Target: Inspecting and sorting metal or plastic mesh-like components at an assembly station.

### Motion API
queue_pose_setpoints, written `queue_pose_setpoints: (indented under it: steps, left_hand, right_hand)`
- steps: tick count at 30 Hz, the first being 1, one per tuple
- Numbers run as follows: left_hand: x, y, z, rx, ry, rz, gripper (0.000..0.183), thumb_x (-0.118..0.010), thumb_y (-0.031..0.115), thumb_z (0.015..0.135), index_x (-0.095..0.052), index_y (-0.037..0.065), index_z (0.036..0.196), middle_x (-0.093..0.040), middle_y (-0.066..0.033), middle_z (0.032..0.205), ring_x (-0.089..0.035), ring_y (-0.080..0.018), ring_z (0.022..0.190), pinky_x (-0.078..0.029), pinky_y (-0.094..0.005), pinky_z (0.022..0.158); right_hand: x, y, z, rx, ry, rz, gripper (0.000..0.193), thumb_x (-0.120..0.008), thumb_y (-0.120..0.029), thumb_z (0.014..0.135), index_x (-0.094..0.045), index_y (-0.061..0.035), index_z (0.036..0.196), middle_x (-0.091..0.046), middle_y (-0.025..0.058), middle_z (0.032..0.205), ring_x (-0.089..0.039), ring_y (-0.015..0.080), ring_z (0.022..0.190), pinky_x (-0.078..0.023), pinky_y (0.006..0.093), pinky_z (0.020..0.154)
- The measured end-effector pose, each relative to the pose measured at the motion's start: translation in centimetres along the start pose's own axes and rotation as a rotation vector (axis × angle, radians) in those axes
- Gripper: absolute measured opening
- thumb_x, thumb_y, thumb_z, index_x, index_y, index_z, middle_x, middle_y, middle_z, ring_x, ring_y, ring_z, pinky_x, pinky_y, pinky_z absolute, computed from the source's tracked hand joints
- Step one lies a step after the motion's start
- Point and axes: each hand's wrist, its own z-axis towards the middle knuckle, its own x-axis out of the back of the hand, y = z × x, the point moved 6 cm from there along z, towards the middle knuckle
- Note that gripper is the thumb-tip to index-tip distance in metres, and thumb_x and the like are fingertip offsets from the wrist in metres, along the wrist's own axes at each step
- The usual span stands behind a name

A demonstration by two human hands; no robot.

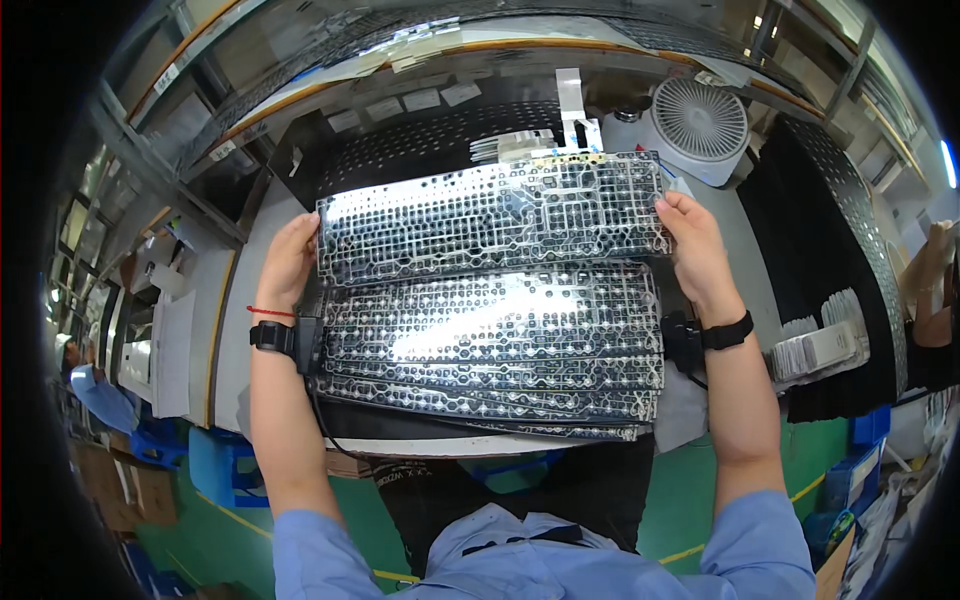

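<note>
Head view, held sheet [490, 220]: clear, flexible-looking, dark with a silvery grid pattern, up in the center of the frame and tilted a touch, right end higher.
Left hand [290, 250]: pinching the sheet's left short end, center-left of the frame. Thumb shows on top, the fingers underneath are mostly hidden.
Right hand [695, 240]: same deal at the right short end, center-right, thumb over the edge. Nice even hold imo, an edge-only pinch should spare the pattern.
White tab [571, 95]: pokes up past the sheet's top edge, upper center. Looks thin, so I'd lift gently and not let it snag.
Pile of sheets [490, 345]: fanned out just below, mid-frame. The held one overlaps its top edge; can't tell if they touch.
Wrist boxes [309, 345]: strapped on both wrists, right beside the pile's ends. Wrists a bit wider would be safer, and watch that cable [318, 410] lower left of center.
Fan [700, 118]: upper right. If it's blowing, light sheets could flutter, so equal tension both ends.
</note>
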Motion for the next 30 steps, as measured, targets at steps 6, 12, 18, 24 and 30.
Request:
queue_pose_setpoints:
  steps: [6,12,18,24,30]
  left_hand:
    - [0.7,0.5,-0.1,-0.059,0.010,-0.067,0.020,-0.052,0.025,0.101,-0.057,0.009,0.090,-0.044,0.0079,0.061,-0.037,-0.0034,0.052,-0.030,-0.0191,0.050]
    - [0.5,1.3,-0.8,-0.119,0.063,-0.229,0.024,-0.049,0.029,0.103,-0.058,0.008,0.097,-0.058,0.0008,0.072,-0.046,-0.0052,0.052,-0.033,-0.0183,0.049]
    - [0.0,0.8,-0.7,-0.115,0.070,-0.123,0.020,-0.057,0.023,0.100,-0.062,0.006,0.109,-0.064,0.0018,0.080,-0.054,-0.0033,0.059,-0.035,-0.0164,0.050]
    - [-0.1,-0.2,-0.5,0.001,0.007,0.056,0.017,-0.059,0.018,0.097,-0.061,0.007,0.110,-0.063,0.0064,0.079,-0.051,0.0001,0.059,-0.036,-0.0140,0.050]
    - [0.3,-1.2,0.1,0.014,-0.026,-0.136,0.010,-0.057,0.015,0.098,-0.059,0.007,0.104,-0.061,0.0058,0.085,-0.049,0.0005,0.059,-0.036,-0.0121,0.049]
  right_hand:
    - [0.1,-0.7,-0.6,0.015,0.044,-0.219,0.017,-0.059,-0.023,0.098,-0.063,-0.0072,0.091,-0.053,-0.0077,0.065,-0.042,-0.0002,0.050,-0.032,0.0167,0.044]
    - [-0.9,-2.6,-1.6,0.180,0.086,-0.096,0.017,-0.058,-0.023,0.099,-0.059,-0.0058,0.098,-0.059,-0.0023,0.069,-0.048,0.0012,0.053,-0.035,0.0155,0.047]
    - [-0.5,-1.8,-1.2,0.213,0.004,-0.142,0.010,-0.062,-0.011,0.095,-0.057,-0.0047,0.102,-0.063,-0.0021,0.077,-0.056,0.0035,0.063,-0.040,0.0165,0.055]
    - [-1.5,-2.6,-1.5,0.213,0.067,-0.268,0.044,-0.065,-0.005,0.090,-0.048,0.0006,0.131,-0.062,-0.0024,0.078,-0.054,0.0010,0.065,-0.038,0.0162,0.054]
    - [-1.5,-2.7,-1.6,0.207,0.042,-0.234,0.049,-0.062,-0.005,0.092,-0.042,0.0018,0.137,-0.063,0.0021,0.085,-0.056,0.0035,0.065,-0.043,0.0153,0.056]
